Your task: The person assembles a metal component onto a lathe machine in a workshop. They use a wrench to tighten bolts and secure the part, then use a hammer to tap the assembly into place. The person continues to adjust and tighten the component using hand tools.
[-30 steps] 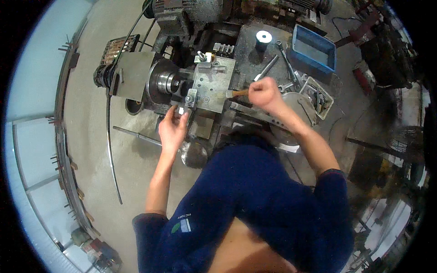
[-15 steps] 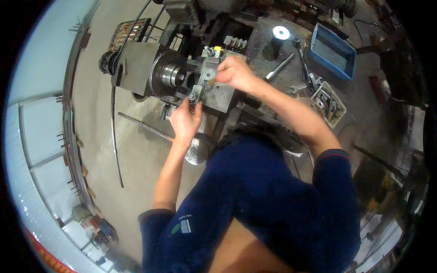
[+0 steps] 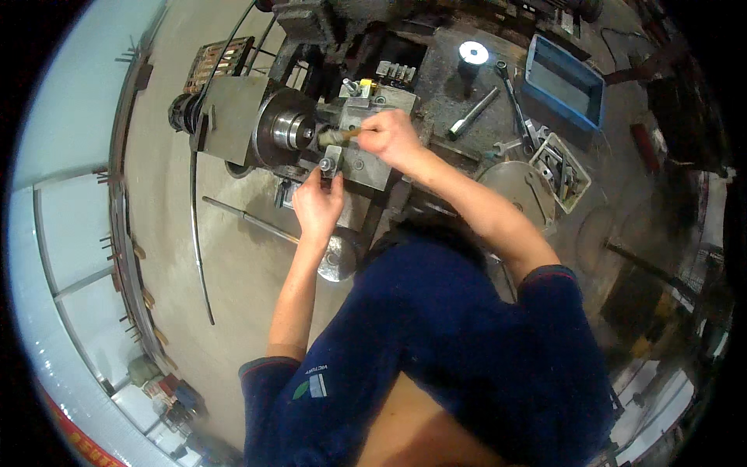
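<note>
My right hand (image 3: pixel 389 138) is closed around the wooden handle of a small brush (image 3: pixel 333 138). The brush's pale head lies between the lathe chuck (image 3: pixel 263 131) and the metal tool block (image 3: pixel 372 165). A shiny ring-shaped workpiece (image 3: pixel 291 131) sits in the chuck. At the near left corner of the block, my left hand (image 3: pixel 317 204) pinches a clamp piece with a bolt (image 3: pixel 327 164) between thumb and fingers. Another bolted clamp (image 3: pixel 355 89), with a yellow piece beside it, stands at the block's far side.
To the right lie a metal tube (image 3: pixel 473 113), a long ratchet wrench (image 3: pixel 513 97) and a dark cylinder with a bright top (image 3: pixel 472 54). Beyond are a blue bin (image 3: pixel 562 101) and a pale tray of tools (image 3: pixel 577 194). A long rod (image 3: pixel 249 218) angles across the left.
My right hand has shifted slightly left and turned, bringing the brush head toward the chuck. My left hand stays at the bolted clamp.
</note>
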`<action>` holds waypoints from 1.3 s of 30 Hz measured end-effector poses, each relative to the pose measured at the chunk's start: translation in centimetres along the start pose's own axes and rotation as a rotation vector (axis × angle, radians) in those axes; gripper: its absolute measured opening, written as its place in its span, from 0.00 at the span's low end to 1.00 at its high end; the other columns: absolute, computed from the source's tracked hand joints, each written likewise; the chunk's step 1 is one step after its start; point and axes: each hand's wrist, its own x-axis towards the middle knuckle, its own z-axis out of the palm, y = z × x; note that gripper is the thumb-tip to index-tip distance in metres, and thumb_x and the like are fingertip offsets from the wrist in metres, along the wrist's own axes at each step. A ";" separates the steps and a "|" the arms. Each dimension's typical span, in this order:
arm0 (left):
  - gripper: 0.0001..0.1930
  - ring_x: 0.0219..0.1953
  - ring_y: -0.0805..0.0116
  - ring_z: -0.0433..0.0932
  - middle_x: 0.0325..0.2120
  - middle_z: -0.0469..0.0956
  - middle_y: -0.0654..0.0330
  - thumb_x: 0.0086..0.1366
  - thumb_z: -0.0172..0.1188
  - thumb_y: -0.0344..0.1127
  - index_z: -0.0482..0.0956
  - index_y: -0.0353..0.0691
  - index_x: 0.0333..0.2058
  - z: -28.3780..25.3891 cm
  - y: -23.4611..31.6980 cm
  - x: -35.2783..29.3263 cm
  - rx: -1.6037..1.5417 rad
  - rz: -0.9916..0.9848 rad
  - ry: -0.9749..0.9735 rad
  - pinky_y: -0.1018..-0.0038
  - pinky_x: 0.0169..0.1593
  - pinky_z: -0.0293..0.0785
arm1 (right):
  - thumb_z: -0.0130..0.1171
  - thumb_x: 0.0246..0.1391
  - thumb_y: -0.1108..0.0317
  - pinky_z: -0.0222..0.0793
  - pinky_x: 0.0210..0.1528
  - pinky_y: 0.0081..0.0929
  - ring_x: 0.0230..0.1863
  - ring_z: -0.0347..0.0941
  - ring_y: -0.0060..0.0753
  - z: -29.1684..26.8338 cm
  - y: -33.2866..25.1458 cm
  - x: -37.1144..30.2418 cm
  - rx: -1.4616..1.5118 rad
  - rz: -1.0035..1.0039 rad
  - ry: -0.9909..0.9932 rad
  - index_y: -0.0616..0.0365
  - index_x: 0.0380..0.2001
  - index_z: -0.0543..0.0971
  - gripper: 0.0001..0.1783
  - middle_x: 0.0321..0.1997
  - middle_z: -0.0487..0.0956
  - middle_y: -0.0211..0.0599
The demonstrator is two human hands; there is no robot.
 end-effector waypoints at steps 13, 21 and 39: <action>0.12 0.18 0.52 0.75 0.14 0.74 0.50 0.52 0.61 0.38 0.75 0.33 0.26 0.0 -0.2 -0.1 -0.025 0.002 0.010 0.63 0.25 0.69 | 0.54 0.34 0.61 0.59 0.19 0.37 0.16 0.65 0.53 1.5 -0.1 -0.1 0.059 -0.010 0.176 0.62 0.11 0.72 0.14 0.14 0.66 0.52; 0.14 0.17 0.54 0.75 0.13 0.73 0.50 0.51 0.62 0.38 0.76 0.30 0.29 0.6 -0.4 -0.2 -0.027 -0.006 0.052 0.65 0.23 0.69 | 0.54 0.34 0.62 0.59 0.19 0.31 0.13 0.62 0.38 1.5 1.1 -1.4 0.032 0.017 0.107 0.61 0.14 0.74 0.11 0.12 0.65 0.48; 0.13 0.16 0.63 0.76 0.14 0.75 0.53 0.52 0.63 0.36 0.75 0.30 0.25 0.7 -0.3 -0.5 -0.113 0.012 0.093 0.72 0.23 0.70 | 0.53 0.32 0.61 0.62 0.21 0.42 0.18 0.67 0.53 -0.7 0.8 -2.8 -0.032 -0.022 0.028 0.58 0.10 0.72 0.12 0.15 0.69 0.50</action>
